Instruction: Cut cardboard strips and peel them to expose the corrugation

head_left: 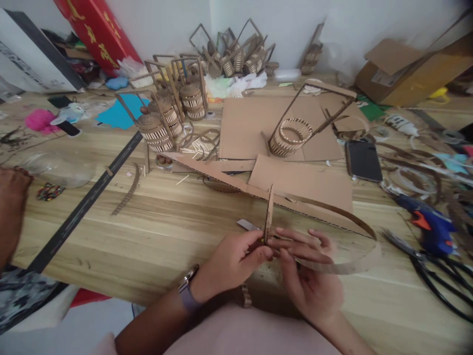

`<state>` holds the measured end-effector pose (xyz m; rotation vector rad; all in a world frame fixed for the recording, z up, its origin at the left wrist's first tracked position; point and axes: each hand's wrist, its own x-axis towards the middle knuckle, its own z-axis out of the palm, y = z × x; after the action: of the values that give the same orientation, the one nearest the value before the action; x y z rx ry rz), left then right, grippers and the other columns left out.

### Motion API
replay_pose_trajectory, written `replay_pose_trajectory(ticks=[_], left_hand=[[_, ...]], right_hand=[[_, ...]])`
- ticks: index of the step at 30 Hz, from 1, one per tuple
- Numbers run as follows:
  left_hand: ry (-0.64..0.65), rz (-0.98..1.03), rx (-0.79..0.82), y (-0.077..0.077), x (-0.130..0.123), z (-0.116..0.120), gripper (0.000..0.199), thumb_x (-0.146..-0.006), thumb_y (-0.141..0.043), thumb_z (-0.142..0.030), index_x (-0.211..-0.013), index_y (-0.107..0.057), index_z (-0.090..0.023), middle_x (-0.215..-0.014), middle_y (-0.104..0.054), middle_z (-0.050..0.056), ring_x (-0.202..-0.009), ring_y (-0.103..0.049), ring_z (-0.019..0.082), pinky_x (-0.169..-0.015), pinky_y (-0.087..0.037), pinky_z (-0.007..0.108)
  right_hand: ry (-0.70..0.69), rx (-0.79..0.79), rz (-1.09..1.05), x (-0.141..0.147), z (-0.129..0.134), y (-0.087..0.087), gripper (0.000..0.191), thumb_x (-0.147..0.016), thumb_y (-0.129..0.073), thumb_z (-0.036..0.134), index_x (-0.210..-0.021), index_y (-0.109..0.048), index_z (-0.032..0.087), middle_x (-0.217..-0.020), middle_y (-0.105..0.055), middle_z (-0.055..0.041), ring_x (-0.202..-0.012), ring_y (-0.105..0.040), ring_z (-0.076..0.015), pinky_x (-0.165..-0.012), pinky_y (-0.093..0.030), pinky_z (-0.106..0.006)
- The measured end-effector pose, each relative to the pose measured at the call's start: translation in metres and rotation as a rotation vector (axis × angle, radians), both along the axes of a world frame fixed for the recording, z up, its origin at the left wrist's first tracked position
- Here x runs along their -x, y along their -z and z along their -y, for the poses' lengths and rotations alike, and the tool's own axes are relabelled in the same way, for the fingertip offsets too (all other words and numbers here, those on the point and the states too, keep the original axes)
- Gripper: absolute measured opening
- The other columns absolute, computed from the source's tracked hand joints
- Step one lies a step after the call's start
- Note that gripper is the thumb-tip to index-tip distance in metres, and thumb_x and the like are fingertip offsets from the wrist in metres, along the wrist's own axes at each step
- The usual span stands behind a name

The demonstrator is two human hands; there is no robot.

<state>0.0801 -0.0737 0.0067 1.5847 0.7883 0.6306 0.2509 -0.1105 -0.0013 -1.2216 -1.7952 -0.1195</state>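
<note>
Near the table's front edge, my left hand [234,261], with a watch on its wrist, pinches a brown cardboard strip [270,209] between thumb and fingers. One part of the strip stands upright there. My right hand [314,276] meets it from the other side, thumb and fingers closed on the strip. A long thin band curves away to the right in a wide loop; its join with the upright part is hidden by my fingers. A flat metal blade [247,225] pokes out beyond my left hand; its handle is hidden.
Cardboard sheets [306,180] lie ahead, with a slatted round basket [288,138] on them. Several lidded baskets [157,130] stand left. Black scissors [424,261], a blue glue gun [430,224] and a phone [364,160] lie right. Another person's arm [13,212] rests at far left.
</note>
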Motion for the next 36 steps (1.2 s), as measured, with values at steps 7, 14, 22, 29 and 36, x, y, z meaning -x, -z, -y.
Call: replay_pose_trajectory(ticks=[7,14,22,29,36], left_hand=[[-0.046,-0.009,-0.056,0.002,-0.003,-0.001,0.03,-0.103,-0.045,-0.037,-0.098,-0.067,-0.016,-0.088,-0.074,0.005,-0.078,-0.068,0.015,-0.067,-0.045,0.022],[0.009,-0.028,-0.095,0.0,-0.001,0.0,0.031,-0.103,-0.044,-0.032,-0.094,-0.068,-0.016,-0.09,-0.076,0.007,-0.082,-0.071,0.016,-0.071,-0.048,0.023],[0.003,-0.02,-0.011,0.002,0.0,0.001,0.029,-0.101,-0.048,-0.034,-0.103,-0.069,-0.015,-0.091,-0.076,0.007,-0.082,-0.071,0.017,-0.066,-0.048,0.022],[-0.052,-0.058,-0.05,0.002,-0.001,-0.001,0.032,-0.103,-0.046,-0.039,-0.104,-0.068,-0.016,-0.088,-0.073,0.003,-0.078,-0.066,0.015,-0.068,-0.044,0.022],[-0.011,-0.026,-0.08,0.0,0.0,-0.001,0.031,-0.104,-0.044,-0.035,-0.098,-0.068,-0.015,-0.09,-0.075,0.006,-0.081,-0.069,0.016,-0.07,-0.046,0.022]], right_hand=[[0.031,-0.025,0.161,0.0,-0.004,-0.004,0.006,-0.097,-0.056,0.022,-0.093,-0.055,0.026,-0.09,-0.079,0.0015,-0.087,-0.074,-0.0195,-0.089,-0.04,-0.04],[0.038,0.02,0.039,-0.001,-0.001,0.003,0.014,-0.094,-0.054,0.012,-0.096,-0.059,0.025,-0.086,-0.078,0.0031,-0.083,-0.075,-0.0179,-0.094,-0.038,-0.04],[-0.004,0.052,-0.093,-0.003,0.0,0.006,0.012,-0.095,-0.052,0.014,-0.091,-0.055,0.025,-0.077,-0.076,0.0046,-0.086,-0.075,-0.0189,-0.093,-0.039,-0.041],[0.004,0.02,0.062,0.0,-0.001,0.002,0.002,-0.096,-0.058,0.023,-0.097,-0.057,0.025,-0.088,-0.079,0.0008,-0.09,-0.074,-0.02,-0.093,-0.041,-0.041],[0.038,0.013,0.089,-0.001,-0.001,0.001,0.01,-0.098,-0.053,0.017,-0.096,-0.058,0.025,-0.086,-0.079,0.0027,-0.084,-0.075,-0.0175,-0.093,-0.04,-0.04]])
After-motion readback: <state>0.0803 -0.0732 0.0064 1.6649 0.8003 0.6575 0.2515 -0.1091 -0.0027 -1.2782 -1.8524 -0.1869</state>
